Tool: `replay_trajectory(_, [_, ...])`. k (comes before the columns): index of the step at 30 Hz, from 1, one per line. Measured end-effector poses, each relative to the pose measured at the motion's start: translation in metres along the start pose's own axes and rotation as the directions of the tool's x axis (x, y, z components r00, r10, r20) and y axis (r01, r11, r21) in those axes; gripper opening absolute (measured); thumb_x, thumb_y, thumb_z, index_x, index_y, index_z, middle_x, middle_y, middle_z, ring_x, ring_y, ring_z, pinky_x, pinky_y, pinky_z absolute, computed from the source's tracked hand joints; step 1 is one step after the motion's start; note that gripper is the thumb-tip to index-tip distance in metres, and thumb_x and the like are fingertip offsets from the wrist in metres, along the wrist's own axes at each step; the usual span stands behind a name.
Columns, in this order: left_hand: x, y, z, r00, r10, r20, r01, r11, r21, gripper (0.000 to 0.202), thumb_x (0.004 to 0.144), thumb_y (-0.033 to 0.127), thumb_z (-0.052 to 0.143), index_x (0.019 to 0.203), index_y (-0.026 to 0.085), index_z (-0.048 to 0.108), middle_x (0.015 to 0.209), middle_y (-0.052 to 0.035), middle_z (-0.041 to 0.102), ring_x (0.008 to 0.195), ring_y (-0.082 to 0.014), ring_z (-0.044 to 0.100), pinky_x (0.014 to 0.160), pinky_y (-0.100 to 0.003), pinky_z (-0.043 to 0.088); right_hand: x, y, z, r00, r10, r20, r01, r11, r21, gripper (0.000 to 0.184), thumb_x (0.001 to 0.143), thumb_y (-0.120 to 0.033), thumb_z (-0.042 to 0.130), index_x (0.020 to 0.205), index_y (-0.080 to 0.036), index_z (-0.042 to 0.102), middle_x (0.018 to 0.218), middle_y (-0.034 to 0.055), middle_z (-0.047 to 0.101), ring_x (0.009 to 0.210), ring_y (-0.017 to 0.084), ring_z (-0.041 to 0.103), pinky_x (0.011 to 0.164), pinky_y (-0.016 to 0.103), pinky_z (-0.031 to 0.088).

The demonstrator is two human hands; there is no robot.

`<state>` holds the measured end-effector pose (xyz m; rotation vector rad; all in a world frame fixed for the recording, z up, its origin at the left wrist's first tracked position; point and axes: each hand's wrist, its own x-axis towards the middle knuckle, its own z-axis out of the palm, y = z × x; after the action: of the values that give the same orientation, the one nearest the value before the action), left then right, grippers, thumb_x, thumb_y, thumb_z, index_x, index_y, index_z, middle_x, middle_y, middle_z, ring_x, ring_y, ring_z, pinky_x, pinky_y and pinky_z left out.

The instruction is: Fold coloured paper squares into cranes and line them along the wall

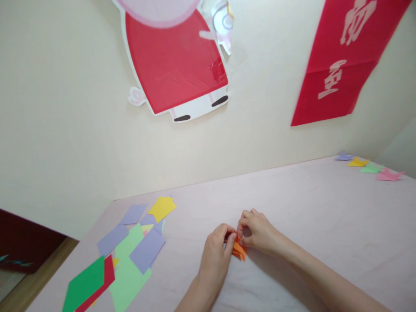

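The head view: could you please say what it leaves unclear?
In the head view:
Orange paper: partly hidden by the left hand and right hand.
Wall sticker: top cut off by the upper edge.
Red sheet: partly covered by the green sheet.
Pink folded piece: creases too small to tell.

the folded paper (240, 251) is orange, the tabletop (292, 199) pale pink, the banner (351, 86) red and whitish.
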<state>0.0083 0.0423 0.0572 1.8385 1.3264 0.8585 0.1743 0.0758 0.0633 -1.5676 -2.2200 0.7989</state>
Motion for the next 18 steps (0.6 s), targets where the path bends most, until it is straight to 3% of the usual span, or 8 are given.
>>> replay_trajectory(3, [-0.0015, 0.0018, -0.0002, 1.0, 0.01, -0.002, -0.01, 1.0, -0.001, 0.023, 0.096, 0.024, 0.042, 0.084, 0.021, 0.062, 0.083, -0.0017, 0.067, 0.077, -0.0169, 0.063, 0.072, -0.025, 0.044, -0.0007, 0.0001, 0.0009, 1.0, -0.002, -0.012, 0.002, 1.0, -0.009, 0.009, 0.069, -0.014, 0.07, 0.07, -0.022, 0.07, 0.088, 0.0044, 0.064, 0.092, 0.025, 0.053, 0.078, 0.035, 0.036])
replay_trajectory(9, [0.0001, -0.0007, 0.0036, 0.999, 0.004, -0.031, -0.004, 1.0, 0.027, 0.007, 0.087, 0.022, 0.057, 0.081, 0.02, 0.061, 0.081, -0.0018, 0.066, 0.076, -0.0186, 0.061, 0.072, -0.027, 0.043, 0.0014, 0.0013, 0.0037, 0.999, -0.012, -0.032, 0.011, 1.0, -0.012, 0.005, 0.072, -0.018, 0.072, 0.07, -0.022, 0.071, 0.087, 0.0055, 0.063, 0.091, 0.025, 0.053, 0.077, 0.036, 0.036])
replay_trajectory(18, [0.0024, -0.0005, 0.0046, 0.999, -0.019, -0.035, 0.018, 1.0, -0.024, 0.015, 0.089, 0.021, 0.052, 0.076, 0.021, 0.061, 0.077, -0.001, 0.064, 0.076, -0.0184, 0.061, 0.071, -0.026, 0.041, -0.0017, 0.002, -0.0011, 0.999, -0.037, -0.029, 0.039, 0.997, 0.068, 0.007, 0.073, -0.018, 0.072, 0.068, -0.023, 0.071, 0.084, 0.0033, 0.063, 0.09, 0.024, 0.053, 0.079, 0.035, 0.037])
